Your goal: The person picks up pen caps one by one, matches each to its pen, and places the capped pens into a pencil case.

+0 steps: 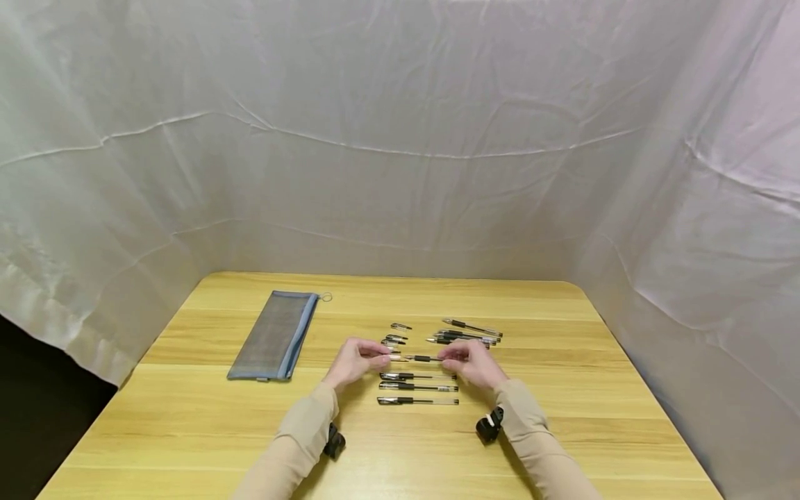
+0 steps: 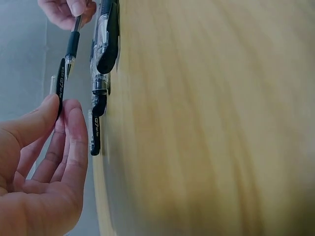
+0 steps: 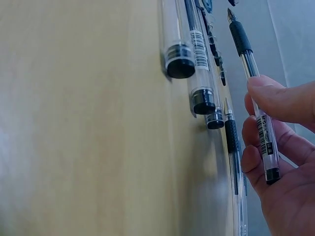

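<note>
Between thumb and fingertips my left hand [image 1: 356, 361] pinches a clear pen cap [image 2: 60, 86] with a black clip. My right hand [image 1: 475, 361] holds an uncapped gel pen [image 3: 240, 39] by its clear barrel, the black grip and tip pointing left. In the left wrist view the pen's tip is right by the cap's end. Pen and cap line up above the tabletop in the head view. Nearer the person, three capped pens [image 1: 409, 386] lie in a row, with their caps to the left.
Several loose caps [image 1: 400, 326] lie just beyond the left hand. A group of uncapped pens [image 1: 469, 327] lies beyond the right hand. On the left of the wooden table [image 1: 187, 430] is a blue-edged mesh zip pouch [image 1: 269, 337]. Pale curtains [image 1: 400, 194] surround the table's back and sides.
</note>
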A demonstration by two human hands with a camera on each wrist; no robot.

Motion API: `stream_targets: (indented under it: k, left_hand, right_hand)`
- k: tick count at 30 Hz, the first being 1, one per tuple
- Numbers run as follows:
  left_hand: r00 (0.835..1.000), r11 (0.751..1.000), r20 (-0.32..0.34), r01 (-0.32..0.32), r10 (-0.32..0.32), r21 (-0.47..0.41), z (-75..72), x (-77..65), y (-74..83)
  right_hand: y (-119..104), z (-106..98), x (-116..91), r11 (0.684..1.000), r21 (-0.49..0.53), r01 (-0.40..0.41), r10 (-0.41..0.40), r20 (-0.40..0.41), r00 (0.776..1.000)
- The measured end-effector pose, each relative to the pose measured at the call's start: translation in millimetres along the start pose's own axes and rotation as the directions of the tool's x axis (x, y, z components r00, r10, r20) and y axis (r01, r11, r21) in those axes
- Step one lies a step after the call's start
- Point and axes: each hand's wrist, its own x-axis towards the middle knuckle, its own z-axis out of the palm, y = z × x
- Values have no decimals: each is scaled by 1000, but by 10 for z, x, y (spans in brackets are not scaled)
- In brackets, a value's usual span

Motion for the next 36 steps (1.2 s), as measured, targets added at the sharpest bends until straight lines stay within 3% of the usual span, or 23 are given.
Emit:
stream_targets:
  k: [36]
  left_hand:
    - [999,999,41,-29,28,32,71,29,41]
  right_hand:
    - [-144,39,17,998,-59,7,-6,14,1000]
